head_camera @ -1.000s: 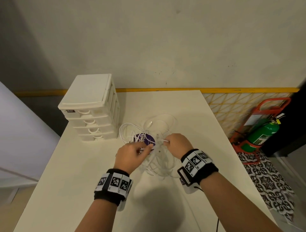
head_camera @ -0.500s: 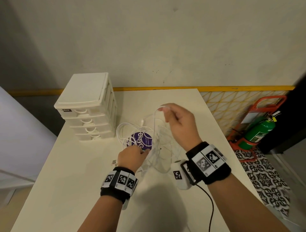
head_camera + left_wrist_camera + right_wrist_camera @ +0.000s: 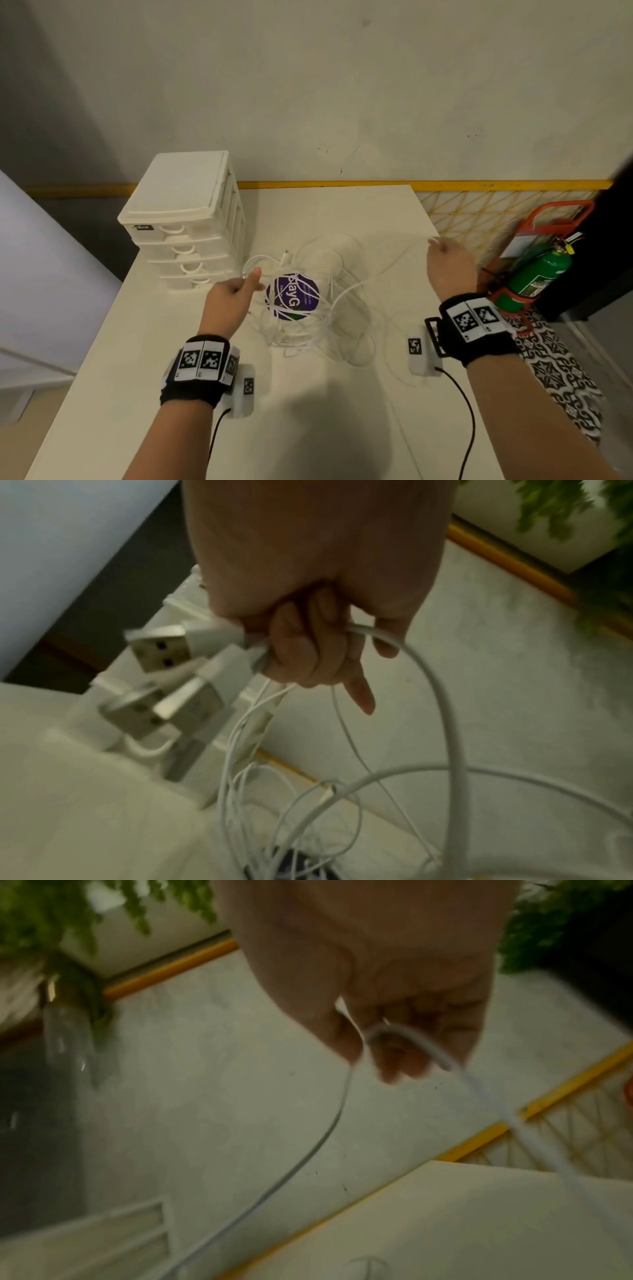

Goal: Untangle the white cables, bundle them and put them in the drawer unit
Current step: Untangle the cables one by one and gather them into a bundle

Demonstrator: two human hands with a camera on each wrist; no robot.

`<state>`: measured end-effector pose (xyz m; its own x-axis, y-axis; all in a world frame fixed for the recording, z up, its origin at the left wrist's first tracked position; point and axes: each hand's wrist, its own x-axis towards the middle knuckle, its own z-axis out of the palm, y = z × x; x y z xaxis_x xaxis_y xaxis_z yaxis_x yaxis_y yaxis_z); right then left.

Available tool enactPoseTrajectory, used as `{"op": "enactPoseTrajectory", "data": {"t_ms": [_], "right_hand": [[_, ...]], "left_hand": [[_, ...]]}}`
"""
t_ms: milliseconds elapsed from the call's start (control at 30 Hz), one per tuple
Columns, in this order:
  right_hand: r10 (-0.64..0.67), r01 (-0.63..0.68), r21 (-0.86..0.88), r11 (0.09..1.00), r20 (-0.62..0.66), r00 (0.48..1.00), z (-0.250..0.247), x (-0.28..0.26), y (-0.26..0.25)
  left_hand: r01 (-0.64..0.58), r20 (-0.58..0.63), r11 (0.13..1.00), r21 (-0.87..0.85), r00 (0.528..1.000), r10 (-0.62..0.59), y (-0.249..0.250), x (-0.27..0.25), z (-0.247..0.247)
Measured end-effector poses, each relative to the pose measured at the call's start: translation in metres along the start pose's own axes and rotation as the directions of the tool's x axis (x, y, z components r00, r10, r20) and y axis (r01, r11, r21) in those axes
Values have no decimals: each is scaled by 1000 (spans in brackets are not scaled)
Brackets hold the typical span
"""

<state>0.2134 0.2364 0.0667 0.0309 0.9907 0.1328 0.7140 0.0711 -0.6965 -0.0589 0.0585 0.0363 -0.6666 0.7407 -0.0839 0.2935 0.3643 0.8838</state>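
Note:
A tangle of white cables (image 3: 318, 318) lies on the white table (image 3: 102, 394), over a round purple disc (image 3: 292, 296). My left hand (image 3: 236, 294) is raised beside the tangle. In the left wrist view its fingers (image 3: 301, 653) curl round the cable ends just behind several USB plugs (image 3: 161, 647). My right hand (image 3: 445, 260) is out near the table's right edge. In the right wrist view it pinches a thin white cable (image 3: 404, 1042), and a strand (image 3: 394, 263) runs from it back to the tangle. The white drawer unit (image 3: 185, 219) stands at the back left, drawers closed.
A green fire extinguisher (image 3: 534, 274) in a red stand sits on the floor to the right of the table. Past the table's far edge is a yellow mesh panel (image 3: 479, 212). A patterned rug (image 3: 561, 370) covers the floor at the right.
My right hand has pulled one cable up and away to the right, out of the tangle. My left hand has stayed by the purple disc, holding the plug ends.

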Motion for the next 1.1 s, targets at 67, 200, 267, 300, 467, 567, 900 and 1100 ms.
{"op": "enactPoseTrajectory", "data": {"t_ms": [67, 200, 267, 300, 467, 567, 900, 1100], "right_hand": [[-38, 70, -250, 966, 131, 991, 13, -7, 0], [-506, 491, 126, 862, 259, 823, 33, -45, -35], [-533, 468, 270, 842, 553, 640, 45, -66, -47], [-480, 415, 272, 868, 672, 563, 51, -74, -47], [-305, 508, -45, 860, 753, 583, 73, -72, -1], [-229, 483, -229, 845, 662, 714, 60, -44, 37], [-415, 426, 44, 904, 338, 845, 29, -23, 8], [-576, 293, 512, 807, 579, 577, 47, -70, -68]], "left_hand": [[-68, 39, 991, -112, 997, 73, 15, -1, 5], [-170, 171, 956, -241, 962, 214, 45, -9, 15], [-206, 214, 938, -278, 939, 270, 58, -14, 19], [-225, 218, 927, -300, 930, 296, 62, -15, 19], [-268, 116, 889, -371, 937, 331, 70, -13, -3], [-276, 37, 897, -346, 951, 307, 63, -7, -21], [-286, 272, 940, -184, 905, 328, 61, -7, -3], [-336, 430, 895, -293, 790, 437, 88, -31, 12]]}}
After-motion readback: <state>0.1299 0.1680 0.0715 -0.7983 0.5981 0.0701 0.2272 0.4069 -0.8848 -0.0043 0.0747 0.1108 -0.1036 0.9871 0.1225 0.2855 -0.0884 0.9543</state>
